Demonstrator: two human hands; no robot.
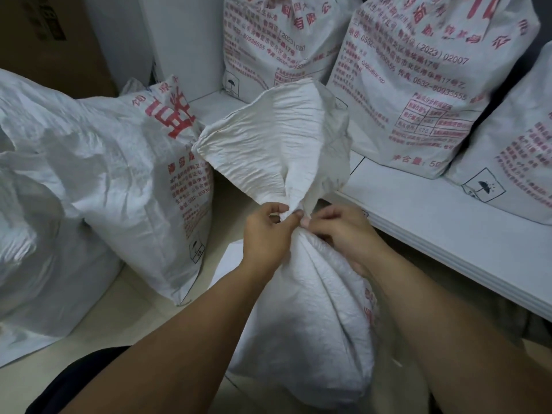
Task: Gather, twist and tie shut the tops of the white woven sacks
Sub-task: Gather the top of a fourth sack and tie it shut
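A full white woven sack point(310, 318) stands on the floor right in front of me. Its top is gathered into a narrow neck point(294, 212), and the loose cloth above the neck fans out wide point(277, 138). My left hand point(265, 234) pinches the neck from the left with thumb and curled fingers. My right hand point(343, 231) grips the neck from the right, fingers curled round the gathered cloth. Both hands meet at the neck, almost touching.
Another printed sack point(143, 180) leans at my left, with a bulky one point(33, 204) beyond it. Three sacks with red print point(424, 85) stand on a low white platform point(433, 222) at the right and back. A cardboard box point(50, 34) sits at the far left.
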